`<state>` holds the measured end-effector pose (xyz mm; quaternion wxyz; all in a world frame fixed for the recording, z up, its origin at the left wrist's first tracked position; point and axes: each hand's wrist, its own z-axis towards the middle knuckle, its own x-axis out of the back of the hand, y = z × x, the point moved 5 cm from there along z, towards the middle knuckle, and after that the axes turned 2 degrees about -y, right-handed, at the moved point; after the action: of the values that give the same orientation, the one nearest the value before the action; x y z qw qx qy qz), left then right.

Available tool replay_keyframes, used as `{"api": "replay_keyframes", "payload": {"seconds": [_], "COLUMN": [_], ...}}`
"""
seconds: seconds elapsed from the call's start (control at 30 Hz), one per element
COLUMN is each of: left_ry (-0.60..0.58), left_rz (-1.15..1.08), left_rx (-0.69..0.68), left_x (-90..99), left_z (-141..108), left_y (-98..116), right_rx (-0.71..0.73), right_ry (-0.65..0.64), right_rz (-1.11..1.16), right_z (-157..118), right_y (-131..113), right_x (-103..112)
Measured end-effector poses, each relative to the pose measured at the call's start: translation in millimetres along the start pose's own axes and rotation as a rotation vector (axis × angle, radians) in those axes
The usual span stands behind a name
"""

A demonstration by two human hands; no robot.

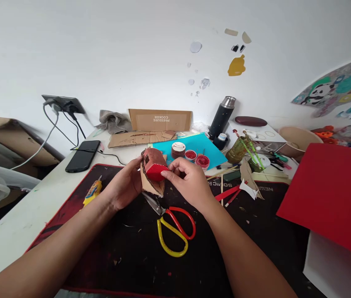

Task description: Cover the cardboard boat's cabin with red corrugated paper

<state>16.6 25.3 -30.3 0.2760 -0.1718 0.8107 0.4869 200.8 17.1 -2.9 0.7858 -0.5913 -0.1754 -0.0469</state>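
Observation:
My left hand (131,182) is closed around the side of a small cardboard model (151,187), which has a reddish-brown painted top and bare corrugated edges. A piece of bright red paper (156,171) lies against the model's front. Its right edge is pinched between the thumb and fingers of my right hand (187,180). Below the model, scissors (175,231) with one red and one yellow handle rest on the black mat, blades pointing up and left. The far side of the model is hidden.
Open paint pots (202,160) stand on blue paper (165,145) behind my hands. A dark phone (82,156) and a yellow glue tool (93,192) lie to the left. On the right are a brush jar (236,153), a black flask (221,118) and a large red sheet (333,190).

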Motion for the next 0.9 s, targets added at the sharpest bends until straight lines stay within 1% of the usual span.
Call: {"api": "replay_keyframes", "payload": {"seconds": [0.1,0.27,0.4,0.53,0.73,0.9], "left_ry": [-0.001,0.014,0.006,0.004,0.068,0.025], "left_rz": [0.003,0.044,0.032,0.021,0.034,0.039], "left_rx": [0.003,0.000,-0.008,-0.027,0.008,0.013], "left_x": [0.2,3.0,5.6,4.7,2.0,4.8], "left_z": [-0.2,0.9,2.7,2.7,0.4,1.8], "left_y": [0.5,-1.0,-1.9,0.1,-0.7,-3.8], "right_rx": [0.046,0.057,0.045,0.048,0.119,0.083], "right_ry": [0.050,-0.006,-0.018,0.009,0.050,0.027], "right_rz": [-0.116,-0.210,-0.217,-0.218,-0.196,-0.210], "right_z": [-1.2,-1.8,-2.2,-3.1,-5.0,-4.4], "right_y": [-2.5,-3.3,-1.7,-1.1,-6.0,-5.9], "right_x": [2.0,-0.7,-2.5,-1.4,0.4,-2.4]}}
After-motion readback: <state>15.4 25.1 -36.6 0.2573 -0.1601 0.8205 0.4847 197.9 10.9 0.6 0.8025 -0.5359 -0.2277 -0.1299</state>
